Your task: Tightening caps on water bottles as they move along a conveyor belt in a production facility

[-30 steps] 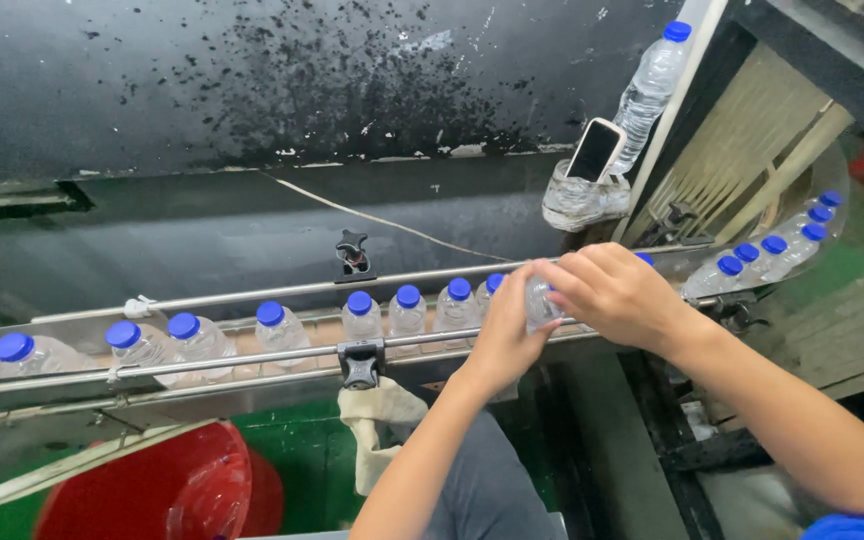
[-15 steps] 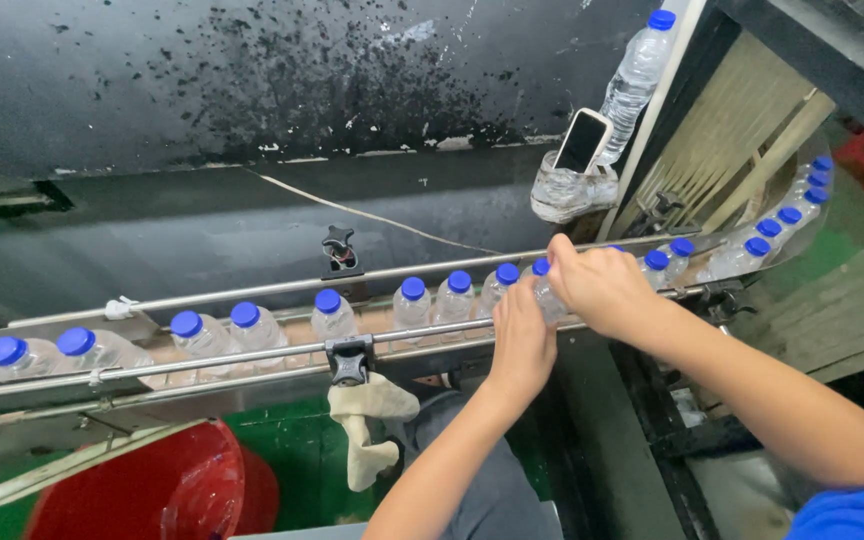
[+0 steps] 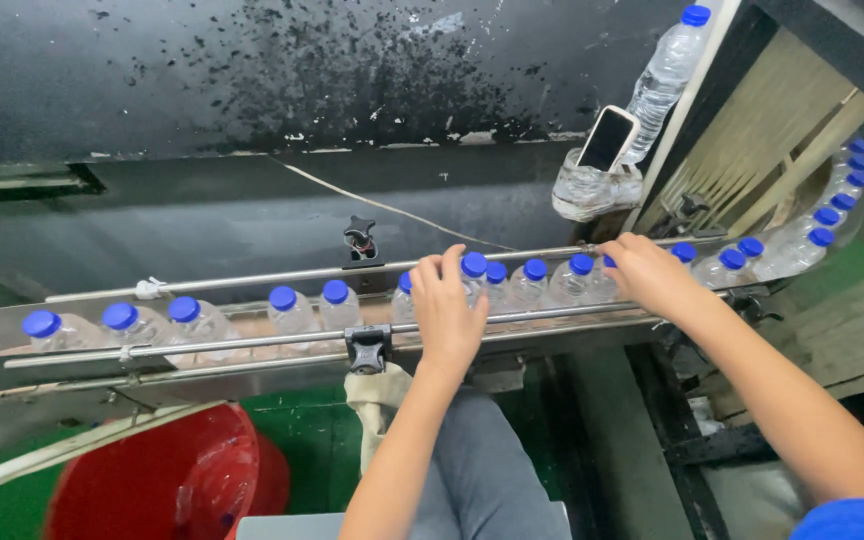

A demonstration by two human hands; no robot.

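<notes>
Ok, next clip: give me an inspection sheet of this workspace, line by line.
Surface: curved metal conveyor with guide rails, wet-looking, carrying one row of bottles.
Job's things: clear bottles with blue caps standing upright in single file along the conveyor.
Clutter: phone propped in a cut-off bottle base; tall bottle leaning behind it; red bin below; rag hanging off the rail clamp.
Grippers: left hand on a bottle among the row; right hand resting over bottles further along.
Cables: thin cord across the dark back panel.
Surroundings: splattered black wall, green floor.
</notes>
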